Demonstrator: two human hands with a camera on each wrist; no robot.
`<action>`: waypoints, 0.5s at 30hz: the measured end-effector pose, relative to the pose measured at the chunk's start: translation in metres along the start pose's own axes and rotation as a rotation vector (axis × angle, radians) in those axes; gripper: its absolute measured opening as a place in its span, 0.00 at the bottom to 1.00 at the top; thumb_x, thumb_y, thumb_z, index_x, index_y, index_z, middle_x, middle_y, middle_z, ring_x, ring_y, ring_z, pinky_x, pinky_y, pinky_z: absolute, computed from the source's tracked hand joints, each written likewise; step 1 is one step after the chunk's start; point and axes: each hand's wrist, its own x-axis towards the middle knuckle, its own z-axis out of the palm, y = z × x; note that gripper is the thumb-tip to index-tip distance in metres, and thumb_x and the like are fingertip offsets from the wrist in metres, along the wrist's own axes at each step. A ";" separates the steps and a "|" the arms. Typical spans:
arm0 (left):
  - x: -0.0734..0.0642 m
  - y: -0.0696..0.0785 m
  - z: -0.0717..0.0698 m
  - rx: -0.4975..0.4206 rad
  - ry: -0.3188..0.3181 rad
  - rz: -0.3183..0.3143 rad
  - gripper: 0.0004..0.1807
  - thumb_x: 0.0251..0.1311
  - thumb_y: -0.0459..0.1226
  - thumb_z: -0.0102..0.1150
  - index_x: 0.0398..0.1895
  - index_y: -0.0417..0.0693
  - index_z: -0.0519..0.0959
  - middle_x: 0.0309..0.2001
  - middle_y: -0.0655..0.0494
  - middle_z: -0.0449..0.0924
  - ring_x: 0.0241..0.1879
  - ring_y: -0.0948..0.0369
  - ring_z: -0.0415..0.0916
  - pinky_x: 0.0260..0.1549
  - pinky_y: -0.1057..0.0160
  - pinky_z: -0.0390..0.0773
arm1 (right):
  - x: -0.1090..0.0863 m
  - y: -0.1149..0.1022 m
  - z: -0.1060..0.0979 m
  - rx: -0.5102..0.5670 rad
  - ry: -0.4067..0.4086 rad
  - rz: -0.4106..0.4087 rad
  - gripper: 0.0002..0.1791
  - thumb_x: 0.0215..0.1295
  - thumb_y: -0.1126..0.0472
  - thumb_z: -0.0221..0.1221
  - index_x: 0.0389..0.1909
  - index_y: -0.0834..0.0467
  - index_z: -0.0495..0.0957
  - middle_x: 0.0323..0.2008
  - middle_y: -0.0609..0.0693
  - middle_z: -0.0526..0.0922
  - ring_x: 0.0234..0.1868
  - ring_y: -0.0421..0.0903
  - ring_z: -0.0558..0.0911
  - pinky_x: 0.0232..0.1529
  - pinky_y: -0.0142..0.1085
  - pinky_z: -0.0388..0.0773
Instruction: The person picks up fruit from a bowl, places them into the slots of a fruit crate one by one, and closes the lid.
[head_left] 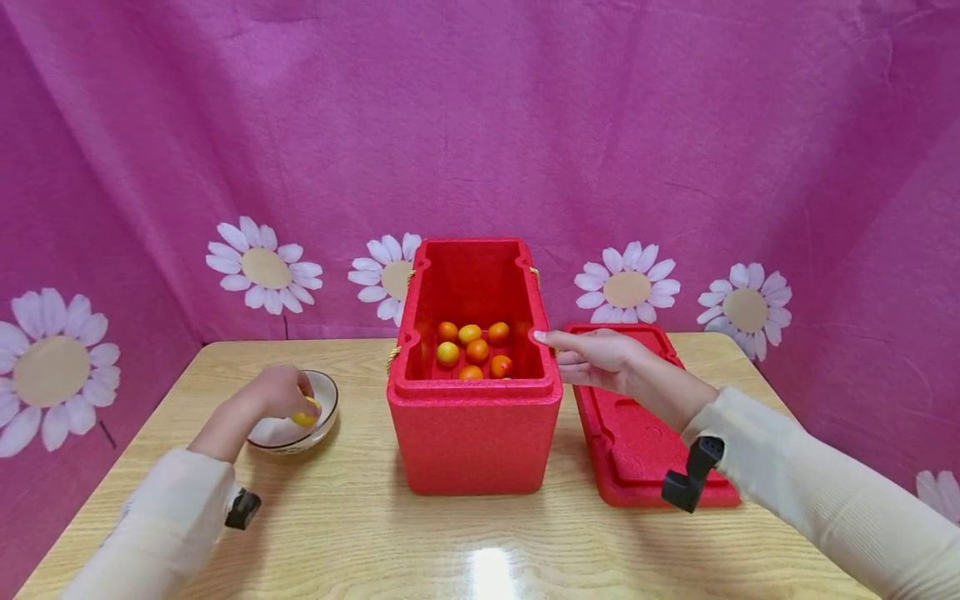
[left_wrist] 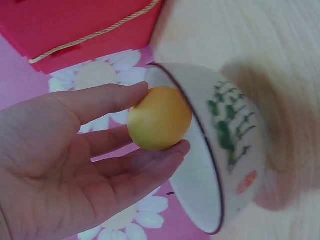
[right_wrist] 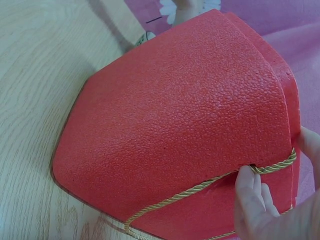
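Observation:
My left hand pinches a small yellow-orange tomato between thumb and fingertips. It is at the mouth of a white bowl with a dark rim and a green painted pattern, on the left of the table. A tall red foam box stands in the middle, its top uncovered, with several red, orange and yellow tomatoes on its floor. On the box's right side, my right hand holds the wall, thumb over the rim and fingers against the outside by the gold rope.
A red lid lies flat on the wooden table, right of the box and partly under my right forearm. Behind the table hangs a pink cloth with daisies, and it also runs along both sides.

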 end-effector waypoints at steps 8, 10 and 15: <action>-0.002 0.006 -0.013 -0.056 0.008 -0.006 0.16 0.49 0.40 0.65 0.34 0.35 0.79 0.29 0.47 0.78 0.32 0.56 0.71 0.28 0.67 0.68 | 0.000 0.000 0.001 0.008 0.005 0.001 0.42 0.63 0.41 0.57 0.71 0.60 0.57 0.66 0.61 0.70 0.61 0.50 0.79 0.58 0.38 0.76; -0.003 0.009 -0.017 -0.065 0.009 -0.006 0.16 0.50 0.40 0.65 0.34 0.35 0.79 0.29 0.47 0.78 0.32 0.56 0.71 0.29 0.66 0.68 | -0.001 0.000 0.000 0.003 0.011 0.002 0.43 0.63 0.40 0.57 0.71 0.60 0.57 0.66 0.61 0.70 0.61 0.51 0.79 0.58 0.37 0.76; -0.004 0.018 -0.022 -0.068 0.041 0.034 0.16 0.49 0.41 0.66 0.35 0.36 0.81 0.29 0.47 0.80 0.32 0.56 0.72 0.29 0.66 0.69 | -0.001 0.001 0.000 -0.001 0.015 0.008 0.45 0.62 0.39 0.58 0.72 0.58 0.55 0.67 0.60 0.69 0.65 0.53 0.75 0.58 0.37 0.76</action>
